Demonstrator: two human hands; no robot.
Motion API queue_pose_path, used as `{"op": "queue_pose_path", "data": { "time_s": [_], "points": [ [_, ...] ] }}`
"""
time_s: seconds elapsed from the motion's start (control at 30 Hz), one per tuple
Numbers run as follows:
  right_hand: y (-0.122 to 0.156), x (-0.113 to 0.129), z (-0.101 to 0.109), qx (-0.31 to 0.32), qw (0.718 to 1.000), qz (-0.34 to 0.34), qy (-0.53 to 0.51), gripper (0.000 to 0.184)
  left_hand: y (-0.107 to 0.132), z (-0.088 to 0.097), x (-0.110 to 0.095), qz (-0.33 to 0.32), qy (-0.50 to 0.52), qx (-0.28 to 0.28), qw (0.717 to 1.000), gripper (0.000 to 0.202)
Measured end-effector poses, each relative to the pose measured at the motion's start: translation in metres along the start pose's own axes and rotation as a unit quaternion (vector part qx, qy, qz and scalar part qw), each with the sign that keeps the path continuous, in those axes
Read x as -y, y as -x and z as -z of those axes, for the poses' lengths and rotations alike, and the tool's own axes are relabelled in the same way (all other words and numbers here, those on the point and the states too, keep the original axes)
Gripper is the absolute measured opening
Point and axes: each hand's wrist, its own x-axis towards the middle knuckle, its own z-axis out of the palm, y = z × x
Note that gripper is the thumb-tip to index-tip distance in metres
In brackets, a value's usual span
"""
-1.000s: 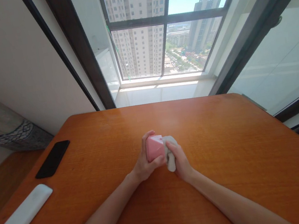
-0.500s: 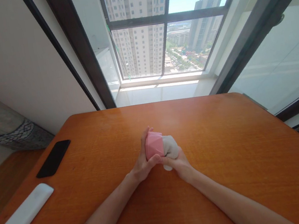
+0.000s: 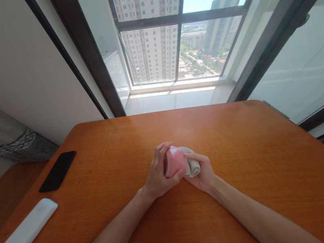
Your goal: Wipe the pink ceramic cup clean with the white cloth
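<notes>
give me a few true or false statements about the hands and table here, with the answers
The left hand holds a pink faceted object. True.
The right hand holds a black phone. False: the phone lies on the wooden table.
The pale cloth lies apart from the hands. False: the right hand holds it against the pink object.
High-rise towers show through the window. True.

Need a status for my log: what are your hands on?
Left hand gripping pink faceted object. Right hand pressing whitish cloth against it. Black phone lying well left of the hands, not in the way.
</notes>
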Motion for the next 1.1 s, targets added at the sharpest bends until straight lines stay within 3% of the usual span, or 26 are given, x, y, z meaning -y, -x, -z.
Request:
{"op": "queue_pose_path", "data": {
  "time_s": [0.2,0.3,0.37,0.43,0.5,0.57,0.63,0.7,0.9,1.0,1.1],
  "points": [
    [0.002,-0.004,-0.005,0.025,0.999,-0.002,0.024,0.034,0.002,0.004,0.001,0.089,0.073,-0.006,0.993,0.071],
    [0.003,-0.010,-0.005,0.026,0.997,0.031,0.063,0.038,0.003,0.004,0.002,0.100,0.087,-0.007,0.991,0.073],
    [0.002,-0.012,-0.002,0.033,0.988,0.077,0.131,0.031,0.004,0.004,0.003,0.104,0.102,-0.014,0.989,0.073],
    [0.001,-0.013,0.002,0.054,0.960,0.144,0.232,0.014,0.004,0.003,0.005,0.111,0.132,-0.021,0.985,0.073],
    [0.000,-0.013,0.006,0.080,0.915,0.219,0.330,0.002,0.004,0.002,0.007,0.124,0.177,-0.025,0.976,0.073],
    [0.000,-0.013,0.008,0.097,0.872,0.282,0.387,0.007,0.004,0.001,0.008,0.135,0.221,-0.024,0.965,0.073],
    [0.001,-0.015,0.009,0.098,0.855,0.308,0.405,0.010,0.005,0.001,0.009,0.141,0.247,-0.019,0.958,0.075],
    [0.004,-0.017,0.008,0.087,0.867,0.296,0.392,0.011,0.006,0.001,0.010,0.142,0.255,-0.009,0.957,0.077],
    [0.009,-0.022,-0.005,0.030,0.951,0.184,0.246,0.010,0.008,0.004,0.012,0.087,0.237,0.016,0.968,0.093],
    [0.004,-0.020,-0.011,0.002,0.989,0.105,0.103,0.014,0.006,0.003,0.011,0.049,0.165,0.027,0.985,0.104],
    [-0.003,-0.015,-0.010,-0.024,0.999,0.031,-0.010,0.023,0.004,0.001,0.007,-0.001,0.044,0.031,0.999,0.108]
  ]
}}
